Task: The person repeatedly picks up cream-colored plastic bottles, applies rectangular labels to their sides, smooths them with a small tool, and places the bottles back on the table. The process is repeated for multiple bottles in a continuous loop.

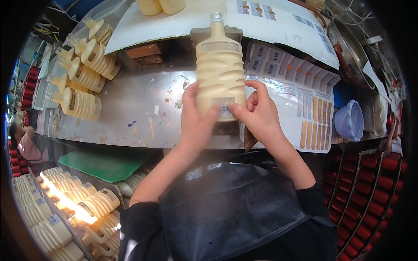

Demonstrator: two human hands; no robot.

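A cream-coloured bottle with a wavy, ridged body and a clear neck lies in front of me, its neck pointing away. The neck end rests on a grey padded block. My left hand grips the lower left side, its thumb blurred over the front. My right hand holds the lower right side, with the thumb pressed on the corner of a small barcode label near the base. A second label sits near the shoulder. The bottle's underside is hidden.
Sticker sheets lie on the right of the metal bench, beside a lilac bucket. Several similar bottles lie at the left. Crated bottles stand lower left; red items fill racks lower right.
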